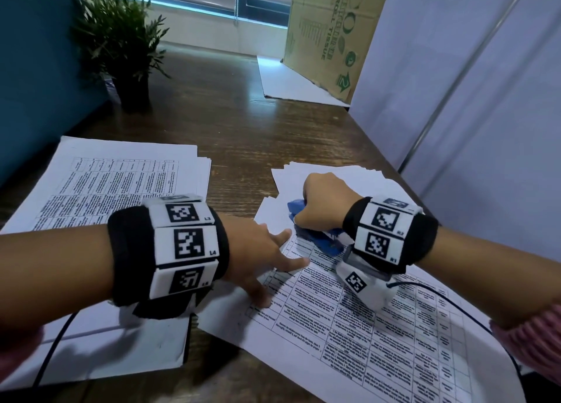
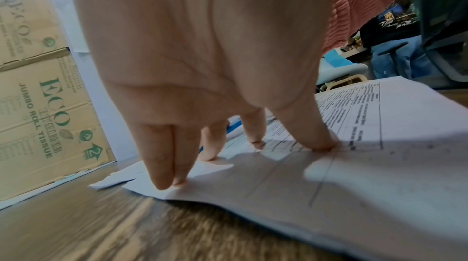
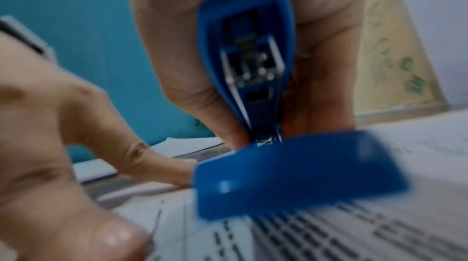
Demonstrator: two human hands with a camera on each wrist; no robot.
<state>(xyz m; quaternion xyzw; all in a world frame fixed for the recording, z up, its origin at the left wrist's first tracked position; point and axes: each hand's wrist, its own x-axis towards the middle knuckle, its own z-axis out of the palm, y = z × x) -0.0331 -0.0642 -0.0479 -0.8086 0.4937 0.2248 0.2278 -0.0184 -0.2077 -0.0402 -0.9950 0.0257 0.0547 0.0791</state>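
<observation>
Stapler (image 1: 326,245) sat on the corner of the printed sheets (image 1: 379,326), the right hand (image 1: 326,202) clenched around it; the left hand (image 1: 258,257) pressed the sheets with straight, spread fingers.

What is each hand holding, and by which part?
Right hand grips the blue stapler by its upper arm; left hand only presses the printed sheets.

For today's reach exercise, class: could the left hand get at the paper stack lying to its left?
Probably yes: the left hand holds nothing, its fingers only pressing the printed sheets, and nothing stands between it and that paper stack.
</observation>
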